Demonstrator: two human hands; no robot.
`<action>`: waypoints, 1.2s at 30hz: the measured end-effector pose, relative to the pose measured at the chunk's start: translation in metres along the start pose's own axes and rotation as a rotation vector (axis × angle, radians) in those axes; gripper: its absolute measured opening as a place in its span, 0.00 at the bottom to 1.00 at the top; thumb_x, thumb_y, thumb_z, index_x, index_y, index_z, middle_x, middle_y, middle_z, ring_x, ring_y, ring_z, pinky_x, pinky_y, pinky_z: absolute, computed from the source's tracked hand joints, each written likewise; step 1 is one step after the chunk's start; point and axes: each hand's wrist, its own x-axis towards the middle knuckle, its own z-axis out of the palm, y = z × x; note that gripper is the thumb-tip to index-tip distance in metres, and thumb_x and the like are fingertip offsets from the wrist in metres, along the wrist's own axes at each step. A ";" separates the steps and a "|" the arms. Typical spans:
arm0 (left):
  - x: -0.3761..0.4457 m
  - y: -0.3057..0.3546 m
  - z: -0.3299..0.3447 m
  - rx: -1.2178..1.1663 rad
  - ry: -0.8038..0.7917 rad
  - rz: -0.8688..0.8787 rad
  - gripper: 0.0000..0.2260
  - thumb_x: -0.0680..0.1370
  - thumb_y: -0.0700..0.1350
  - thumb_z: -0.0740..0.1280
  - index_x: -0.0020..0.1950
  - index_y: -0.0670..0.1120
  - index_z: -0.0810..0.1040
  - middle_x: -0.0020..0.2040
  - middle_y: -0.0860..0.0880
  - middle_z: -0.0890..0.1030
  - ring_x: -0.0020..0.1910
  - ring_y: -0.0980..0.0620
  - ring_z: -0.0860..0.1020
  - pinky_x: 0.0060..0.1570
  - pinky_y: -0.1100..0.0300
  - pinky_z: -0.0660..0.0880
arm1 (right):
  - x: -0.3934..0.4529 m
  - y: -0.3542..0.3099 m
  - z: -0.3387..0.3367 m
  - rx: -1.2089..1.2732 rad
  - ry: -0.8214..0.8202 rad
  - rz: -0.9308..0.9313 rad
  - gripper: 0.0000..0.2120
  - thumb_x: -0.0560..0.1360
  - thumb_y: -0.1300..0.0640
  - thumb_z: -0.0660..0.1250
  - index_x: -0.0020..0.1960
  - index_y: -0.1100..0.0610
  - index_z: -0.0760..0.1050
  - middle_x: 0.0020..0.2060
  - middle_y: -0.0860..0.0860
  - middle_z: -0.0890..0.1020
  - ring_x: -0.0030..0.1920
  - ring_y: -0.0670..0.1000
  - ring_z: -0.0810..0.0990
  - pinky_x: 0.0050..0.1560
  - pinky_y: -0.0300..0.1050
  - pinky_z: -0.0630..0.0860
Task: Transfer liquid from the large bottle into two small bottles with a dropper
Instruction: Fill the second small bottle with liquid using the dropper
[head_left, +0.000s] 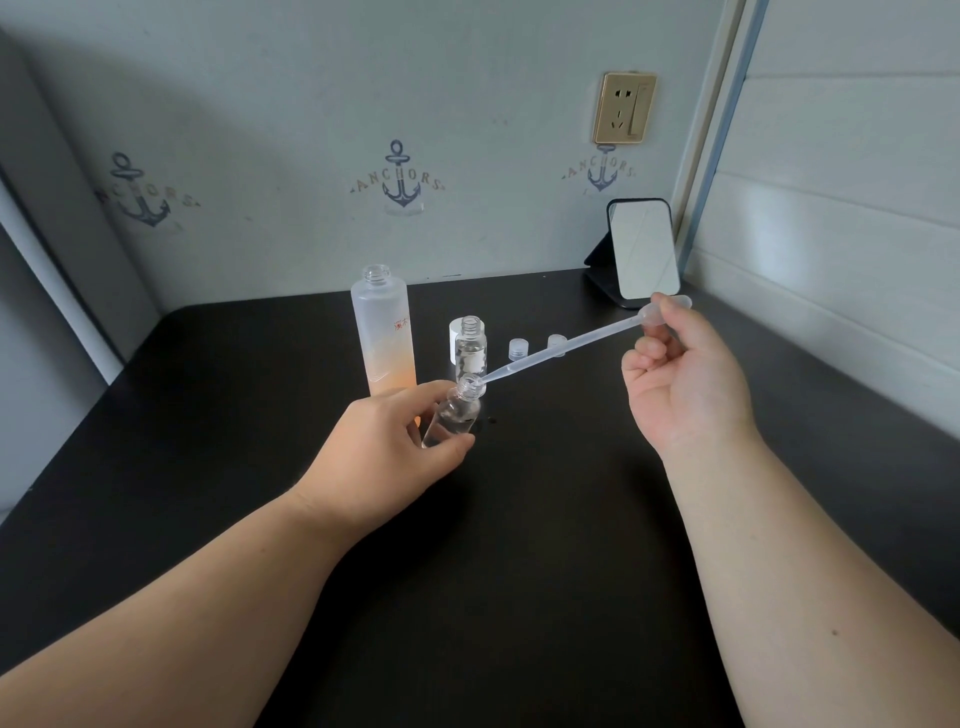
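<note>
My left hand (387, 447) grips a small clear bottle (453, 417), tilted with its open mouth up and to the right. My right hand (675, 374) pinches the bulb of a translucent plastic dropper (561, 351); the dropper slants down to the left and its tip sits at the tilted bottle's mouth. Behind them the tall frosted large bottle (383, 332), orange toward its base, stands uncapped. A second small clear bottle (470, 349) stands open just right of it.
Two small clear caps (517, 349) (556, 342) lie on the black table (519, 545) behind the dropper. A white cap (456, 332) stands behind the second small bottle. A folding mirror (643, 254) stands in the back right corner, by the walls.
</note>
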 end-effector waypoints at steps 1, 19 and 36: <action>0.000 0.000 0.000 0.001 0.000 0.003 0.13 0.72 0.55 0.71 0.57 0.63 0.80 0.43 0.62 0.78 0.36 0.55 0.77 0.38 0.69 0.73 | 0.000 0.000 0.000 -0.005 -0.002 -0.001 0.15 0.77 0.62 0.71 0.32 0.53 0.84 0.33 0.48 0.82 0.26 0.45 0.70 0.30 0.35 0.68; 0.000 0.003 -0.002 -0.016 -0.032 -0.011 0.07 0.74 0.51 0.72 0.50 0.62 0.80 0.38 0.60 0.79 0.35 0.55 0.77 0.38 0.71 0.72 | 0.000 -0.002 -0.003 -0.028 0.000 -0.010 0.17 0.78 0.63 0.71 0.32 0.53 0.84 0.35 0.48 0.81 0.26 0.43 0.68 0.30 0.33 0.67; -0.003 0.000 -0.005 -0.156 0.002 -0.080 0.07 0.76 0.53 0.72 0.54 0.61 0.81 0.41 0.63 0.82 0.34 0.58 0.77 0.37 0.68 0.73 | 0.002 0.001 -0.004 0.073 0.041 0.020 0.10 0.77 0.61 0.72 0.37 0.58 0.86 0.36 0.51 0.84 0.32 0.47 0.79 0.34 0.38 0.74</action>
